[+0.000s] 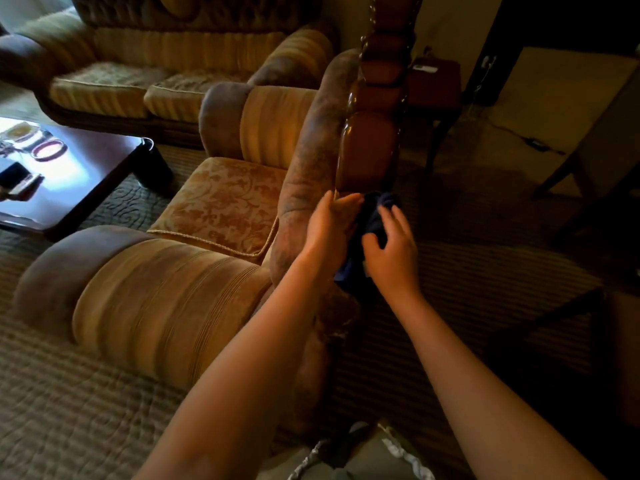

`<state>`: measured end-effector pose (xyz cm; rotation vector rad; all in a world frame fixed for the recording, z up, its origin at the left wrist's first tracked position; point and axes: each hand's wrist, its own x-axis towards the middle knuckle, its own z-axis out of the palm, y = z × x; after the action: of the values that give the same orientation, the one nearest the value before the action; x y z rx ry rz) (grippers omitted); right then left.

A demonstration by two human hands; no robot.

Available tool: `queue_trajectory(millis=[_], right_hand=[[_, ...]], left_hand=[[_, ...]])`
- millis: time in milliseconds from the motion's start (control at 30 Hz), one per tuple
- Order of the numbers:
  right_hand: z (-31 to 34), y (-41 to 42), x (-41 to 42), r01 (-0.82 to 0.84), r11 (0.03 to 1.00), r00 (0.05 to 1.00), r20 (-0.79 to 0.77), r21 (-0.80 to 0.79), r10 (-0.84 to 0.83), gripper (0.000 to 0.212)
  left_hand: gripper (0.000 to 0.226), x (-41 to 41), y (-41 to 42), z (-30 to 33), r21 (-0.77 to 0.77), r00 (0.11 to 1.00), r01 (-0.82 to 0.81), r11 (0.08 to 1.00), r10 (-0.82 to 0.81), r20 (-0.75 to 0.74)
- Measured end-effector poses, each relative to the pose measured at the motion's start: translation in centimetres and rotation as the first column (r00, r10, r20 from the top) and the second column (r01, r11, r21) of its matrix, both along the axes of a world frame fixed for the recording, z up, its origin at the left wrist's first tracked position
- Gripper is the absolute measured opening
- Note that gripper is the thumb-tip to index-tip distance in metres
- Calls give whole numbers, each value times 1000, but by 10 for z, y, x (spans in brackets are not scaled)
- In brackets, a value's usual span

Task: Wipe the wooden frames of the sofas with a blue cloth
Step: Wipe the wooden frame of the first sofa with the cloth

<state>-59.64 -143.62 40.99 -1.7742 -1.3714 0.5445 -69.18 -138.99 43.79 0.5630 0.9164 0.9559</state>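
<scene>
Left hand (330, 225): fingers extended and held together, resting on the armchair (221, 202) back beside its wooden frame (369, 147). Right hand (391, 247): fingers loosely spread, pressing the blue cloth (372, 220) against the frame's lower end. The cloth lies largely hidden between the hands, in shadow. A sofa (166, 77) and coffee table (90, 168) stand beyond.

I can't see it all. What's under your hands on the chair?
A dark blue cloth lies under the right hand and beside the left hand, against the wooden frame. The wood beneath is covered.
</scene>
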Motion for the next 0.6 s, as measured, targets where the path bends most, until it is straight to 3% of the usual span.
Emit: queue_trajectory(millis=[67,200,333,467,600], right_hand=[[-3,8,-19,29,995,996,91,-98,-20,56],[-20,14,-59,103,995,898,432,-18,-85,54],[-31,12,-78,85,995,802,589,50,-98,40],[-49,-7,-90,-81,994,717,697,72,8,23],[-69,-35,-91,-85,994,714,700,72,10,25]], left_hand=[[52,-28,2,-2,-6,991,-120,993,120,57],[43,-89,0,-14,-43,975,-223,974,223,-6],[44,-126,-5,-29,-75,986,-147,986,140,-93],[44,-131,-10,-33,-58,979,-19,998,7,-203],[39,-129,-11,-32,-29,938,122,992,-125,-323]])
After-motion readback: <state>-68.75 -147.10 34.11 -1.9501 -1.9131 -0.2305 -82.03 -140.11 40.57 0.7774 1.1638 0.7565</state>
